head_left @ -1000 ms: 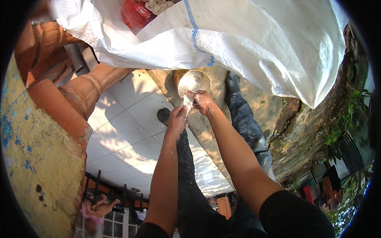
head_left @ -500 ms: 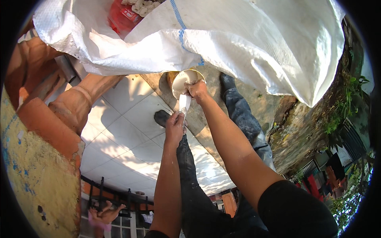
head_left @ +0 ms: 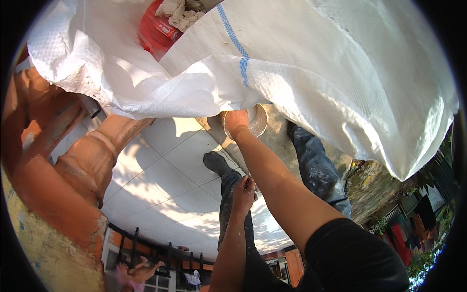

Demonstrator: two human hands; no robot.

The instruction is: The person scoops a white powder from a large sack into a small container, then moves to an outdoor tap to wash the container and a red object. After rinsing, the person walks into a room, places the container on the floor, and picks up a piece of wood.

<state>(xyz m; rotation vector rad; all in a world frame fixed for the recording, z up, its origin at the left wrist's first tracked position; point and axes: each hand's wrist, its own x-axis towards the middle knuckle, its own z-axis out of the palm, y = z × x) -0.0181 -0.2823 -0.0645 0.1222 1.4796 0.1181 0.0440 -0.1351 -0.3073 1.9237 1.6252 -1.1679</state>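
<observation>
My right hand (head_left: 236, 121) reaches down into a round whitish bucket (head_left: 260, 120) on the ground between my feet. Its fingers are hidden inside, so I cannot see whether they grip anything. Below it, close to my knee, my left hand (head_left: 243, 193) is closed with its fingers curled. My right forearm passes beside those fingertips, and I cannot make out what they hold. A large white woven sack (head_left: 321, 87) with a blue stripe hangs over the far side of the bucket and partly covers it.
Inside the sack's opening lie a red plastic package (head_left: 158, 31) and crumpled off-white scraps (head_left: 182, 17). An orange baluster railing (head_left: 92, 151) stands at left beside white floor tiles (head_left: 180, 155). Rough stone ground (head_left: 372, 190) is at right. A person's bare legs (head_left: 143, 272) show at lower left.
My right hand has gone down into the bucket. My left hand has drawn back toward my knee, and the flat white piece it held no longer shows. The view has shifted.
</observation>
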